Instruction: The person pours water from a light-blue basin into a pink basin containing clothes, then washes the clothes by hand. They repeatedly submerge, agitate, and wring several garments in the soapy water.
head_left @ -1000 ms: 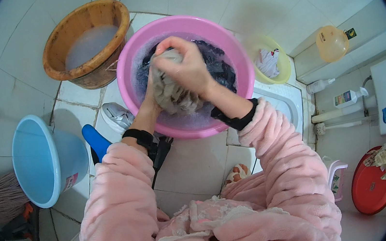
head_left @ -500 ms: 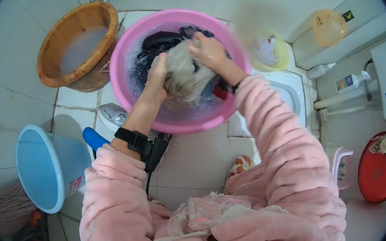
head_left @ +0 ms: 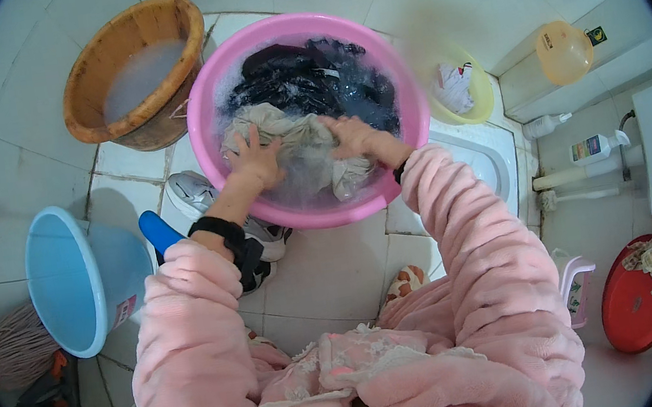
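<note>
Left hand and right hand, fingers spread wide, touch beige cloth near the front edge of the pink basin

A wet beige cloth lies crumpled across the near half of a pink basin, its upper folds bunched above cloudy water, its far edge against dark, soaked clothes.

Head view, we look steeply down, left fisheye of a side-by-side pair, wide dark-rimmed field, sleeved forearms nearest us at seven and five o'clock, pink basin farther off toward twelve
</note>
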